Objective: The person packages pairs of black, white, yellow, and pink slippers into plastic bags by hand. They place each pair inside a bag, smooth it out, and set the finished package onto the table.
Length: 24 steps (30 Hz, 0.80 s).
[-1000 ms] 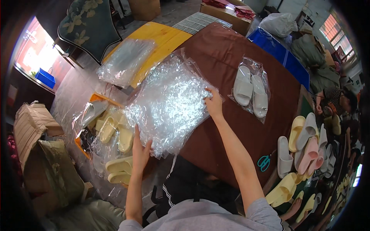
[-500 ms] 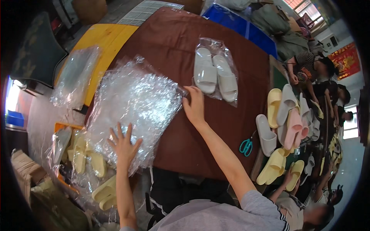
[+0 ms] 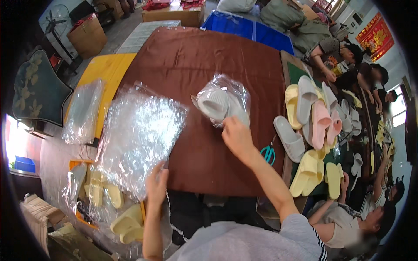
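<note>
The right-hand window (image 3: 398,116) blows out white; glare speckles the plastic bags (image 3: 137,135); edges bend into black corners

The head camera, the left of a worn pair, looks down and forward from above the grey T-shirt (image 3: 235,241); the brown tablecloth (image 3: 209,167) lies near, filling the middle; the fisheye lens reaches from the floral-backed chair (image 3: 38,93) at far left to the red wall banner (image 3: 376,38) at far right, bending straight edges.
</note>
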Each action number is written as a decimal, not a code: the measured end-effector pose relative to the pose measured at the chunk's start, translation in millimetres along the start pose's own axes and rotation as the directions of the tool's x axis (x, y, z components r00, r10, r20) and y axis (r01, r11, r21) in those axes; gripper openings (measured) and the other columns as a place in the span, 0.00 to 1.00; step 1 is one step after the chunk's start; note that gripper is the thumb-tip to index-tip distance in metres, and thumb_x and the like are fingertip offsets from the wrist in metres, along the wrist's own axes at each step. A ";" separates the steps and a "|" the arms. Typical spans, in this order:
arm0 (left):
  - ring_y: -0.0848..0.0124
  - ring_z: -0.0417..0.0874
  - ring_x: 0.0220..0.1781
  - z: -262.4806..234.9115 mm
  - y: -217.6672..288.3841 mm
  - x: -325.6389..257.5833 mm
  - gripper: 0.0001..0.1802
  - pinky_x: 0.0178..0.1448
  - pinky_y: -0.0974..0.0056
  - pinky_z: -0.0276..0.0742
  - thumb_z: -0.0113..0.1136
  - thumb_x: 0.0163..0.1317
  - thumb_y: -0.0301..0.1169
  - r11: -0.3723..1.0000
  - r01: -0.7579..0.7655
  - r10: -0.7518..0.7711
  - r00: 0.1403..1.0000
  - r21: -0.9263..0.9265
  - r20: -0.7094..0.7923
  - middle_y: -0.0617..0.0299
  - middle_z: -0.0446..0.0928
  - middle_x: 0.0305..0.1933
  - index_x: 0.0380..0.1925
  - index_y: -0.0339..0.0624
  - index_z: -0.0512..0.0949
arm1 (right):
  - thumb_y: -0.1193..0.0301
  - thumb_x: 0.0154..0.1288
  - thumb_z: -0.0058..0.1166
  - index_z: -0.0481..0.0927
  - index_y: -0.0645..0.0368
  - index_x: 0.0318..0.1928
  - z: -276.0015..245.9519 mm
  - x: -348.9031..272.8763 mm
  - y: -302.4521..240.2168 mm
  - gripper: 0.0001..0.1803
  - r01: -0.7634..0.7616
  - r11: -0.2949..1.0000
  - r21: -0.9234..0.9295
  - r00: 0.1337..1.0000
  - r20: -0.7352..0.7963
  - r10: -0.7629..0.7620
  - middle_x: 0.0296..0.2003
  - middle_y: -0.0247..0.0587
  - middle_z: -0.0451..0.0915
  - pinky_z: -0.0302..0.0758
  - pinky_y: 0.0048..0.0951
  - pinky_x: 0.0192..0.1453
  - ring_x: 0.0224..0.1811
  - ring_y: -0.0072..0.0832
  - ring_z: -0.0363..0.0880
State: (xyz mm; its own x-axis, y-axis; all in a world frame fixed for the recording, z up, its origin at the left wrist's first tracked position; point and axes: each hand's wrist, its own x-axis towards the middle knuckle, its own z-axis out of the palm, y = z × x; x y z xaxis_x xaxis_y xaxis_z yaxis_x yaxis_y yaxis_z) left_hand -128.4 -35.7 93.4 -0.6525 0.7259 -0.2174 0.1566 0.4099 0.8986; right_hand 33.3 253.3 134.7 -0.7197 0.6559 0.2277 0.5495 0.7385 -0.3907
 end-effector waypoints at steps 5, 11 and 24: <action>0.52 0.64 0.73 102.2 -6.6 -42.9 0.45 0.75 0.48 0.60 0.45 0.70 0.61 0.349 0.419 -0.090 0.905 -0.838 0.415 0.53 0.55 0.77 0.76 0.48 0.45 | 0.70 0.61 0.60 0.79 0.56 0.48 -20.1 -120.5 -53.0 0.14 0.223 0.849 0.479 0.959 0.049 -0.280 0.46 0.44 0.79 0.79 0.40 0.52 0.47 0.44 0.80; 0.53 0.79 0.59 125.1 -46.4 -65.6 0.26 0.56 0.48 0.83 0.48 0.74 0.33 0.441 0.386 -0.296 0.915 -0.810 0.274 0.50 0.70 0.64 0.69 0.42 0.57 | 0.68 0.67 0.55 0.75 0.62 0.56 9.8 -190.8 76.4 0.19 -0.290 0.890 0.351 0.913 -0.178 0.368 0.53 0.50 0.75 0.72 0.43 0.59 0.56 0.47 0.74; 0.68 0.84 0.42 90.7 -46.9 -17.2 0.20 0.44 0.64 0.84 0.46 0.74 0.34 0.760 0.280 -0.267 0.957 -0.586 0.111 0.57 0.76 0.52 0.63 0.40 0.66 | 0.73 0.70 0.50 0.81 0.66 0.50 -67.7 -211.8 122.5 0.13 -0.580 0.294 0.760 0.786 0.617 -0.045 0.43 0.40 0.84 0.76 0.24 0.53 0.46 0.25 0.81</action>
State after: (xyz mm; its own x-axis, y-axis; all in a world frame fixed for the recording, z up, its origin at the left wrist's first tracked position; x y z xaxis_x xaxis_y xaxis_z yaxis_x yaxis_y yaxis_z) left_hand -57.3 -17.3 20.4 -0.5845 0.6462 -0.4906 -0.4981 0.1915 0.8457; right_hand 281.8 215.4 99.0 -0.8522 0.3858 -0.3535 0.2561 -0.2817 -0.9247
